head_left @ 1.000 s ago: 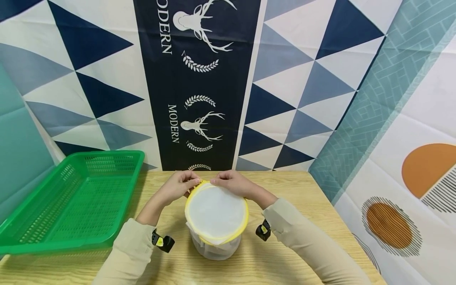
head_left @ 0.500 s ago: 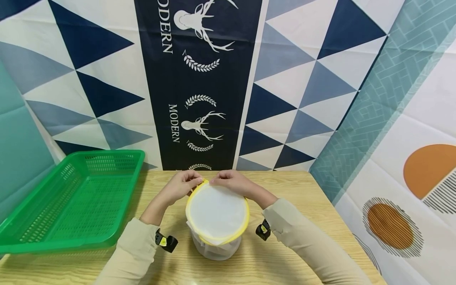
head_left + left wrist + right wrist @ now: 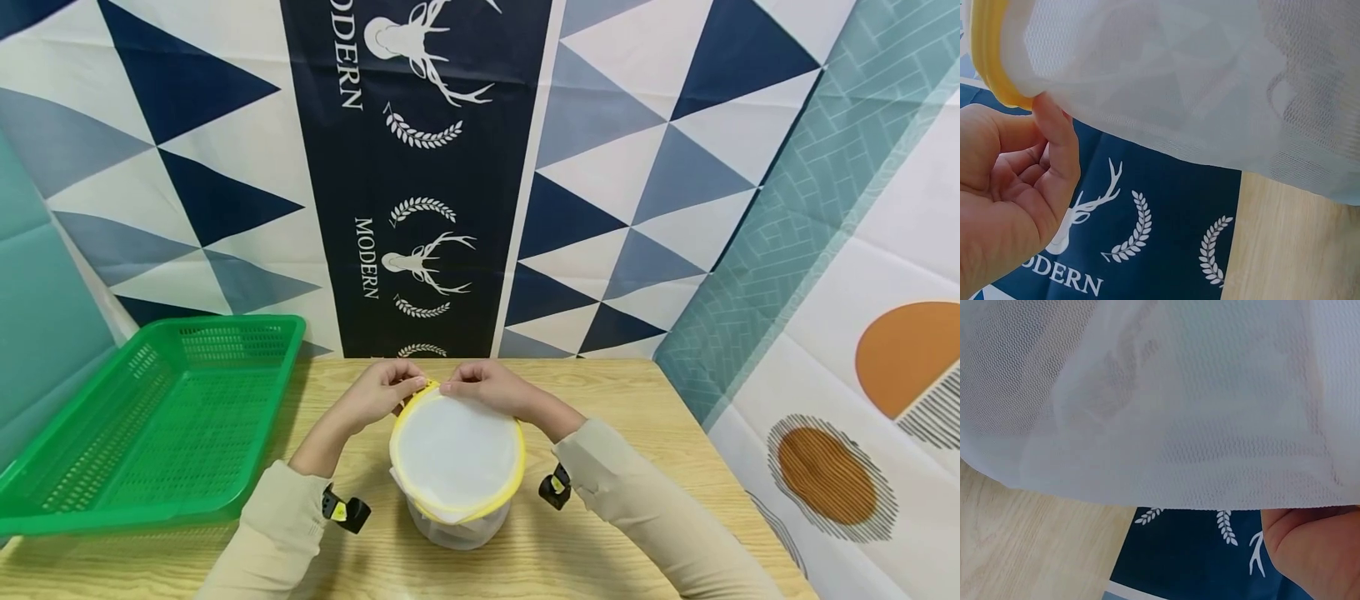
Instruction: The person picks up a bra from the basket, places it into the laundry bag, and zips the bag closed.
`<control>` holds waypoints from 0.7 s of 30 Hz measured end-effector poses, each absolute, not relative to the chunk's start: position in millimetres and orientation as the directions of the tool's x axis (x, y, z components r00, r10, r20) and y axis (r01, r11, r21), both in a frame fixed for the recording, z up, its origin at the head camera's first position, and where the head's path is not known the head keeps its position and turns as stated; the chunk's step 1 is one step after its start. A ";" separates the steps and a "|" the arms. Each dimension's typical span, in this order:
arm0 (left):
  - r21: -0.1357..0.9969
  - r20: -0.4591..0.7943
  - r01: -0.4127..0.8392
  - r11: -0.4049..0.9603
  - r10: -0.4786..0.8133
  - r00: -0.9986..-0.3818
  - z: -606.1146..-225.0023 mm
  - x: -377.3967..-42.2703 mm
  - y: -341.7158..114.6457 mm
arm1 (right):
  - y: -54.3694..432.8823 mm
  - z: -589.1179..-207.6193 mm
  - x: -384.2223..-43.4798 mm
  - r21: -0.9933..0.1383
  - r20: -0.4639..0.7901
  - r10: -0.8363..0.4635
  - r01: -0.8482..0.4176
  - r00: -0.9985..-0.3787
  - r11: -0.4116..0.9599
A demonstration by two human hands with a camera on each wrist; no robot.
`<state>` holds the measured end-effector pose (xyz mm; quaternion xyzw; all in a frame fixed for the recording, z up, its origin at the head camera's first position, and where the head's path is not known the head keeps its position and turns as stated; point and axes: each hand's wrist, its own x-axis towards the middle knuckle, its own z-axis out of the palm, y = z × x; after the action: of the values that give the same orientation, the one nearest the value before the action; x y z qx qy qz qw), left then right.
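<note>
A round white mesh laundry bag [image 3: 457,454] with a yellow zipper edge [image 3: 517,471] stands on the table in the head view, its flat top facing up. At the far side of that edge, my left hand [image 3: 378,393] pinches the yellow rim between thumb and finger, as the left wrist view shows on the bag's mesh wall [image 3: 1166,81]. Close beside it, my right hand [image 3: 491,388] holds the same rim, thumb on top. In the right wrist view, white mesh [image 3: 1147,425] fills the upper part and hides most of my right hand [image 3: 1319,550], including its fingertips.
A green plastic basket [image 3: 258,454] stands on the left of the wooden table [image 3: 615,500]. Behind the table hangs a patterned cloth [image 3: 420,175] with deer heads and triangles. Another printed cloth [image 3: 810,333] borders the right side.
Both hands stay at the far rim with hardly any movement. The bag's lower body has shifted very slightly to the right.
</note>
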<state>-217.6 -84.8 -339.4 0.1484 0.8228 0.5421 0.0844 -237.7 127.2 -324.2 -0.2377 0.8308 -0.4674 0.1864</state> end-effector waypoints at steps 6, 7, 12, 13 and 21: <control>0.915 0.027 0.160 0.369 0.341 -0.940 -341.1 -217.5 -86.7 | 128.5 -323.9 -236.2 -0.871 -0.080 -0.580 -0.226 -0.811 0.436; 0.917 0.028 0.159 0.367 0.340 -0.940 -341.6 -217.3 -87.4 | 128.8 -323.8 -235.7 -0.871 -0.081 -0.578 -0.225 -0.812 0.437; 0.918 0.043 0.165 0.359 0.325 -0.945 -342.9 -216.1 -90.5 | 130.6 -323.2 -234.0 -0.865 -0.097 -0.548 -0.202 -0.831 0.460; 0.919 0.047 0.168 0.357 0.323 -0.945 -342.8 -215.9 -90.6 | 130.9 -323.2 -234.1 -0.863 -0.098 -0.544 -0.201 -0.834 0.464; 0.916 0.048 0.171 0.363 0.323 -0.945 -339.9 -215.4 -85.3 | 130.6 -321.6 -236.9 -0.851 -0.096 -0.535 -0.210 -0.839 0.482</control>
<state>-215.4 -85.3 -339.9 0.1500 0.8227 0.5439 0.0700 -236.9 130.6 -321.6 -0.2211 0.8422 -0.4587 0.1771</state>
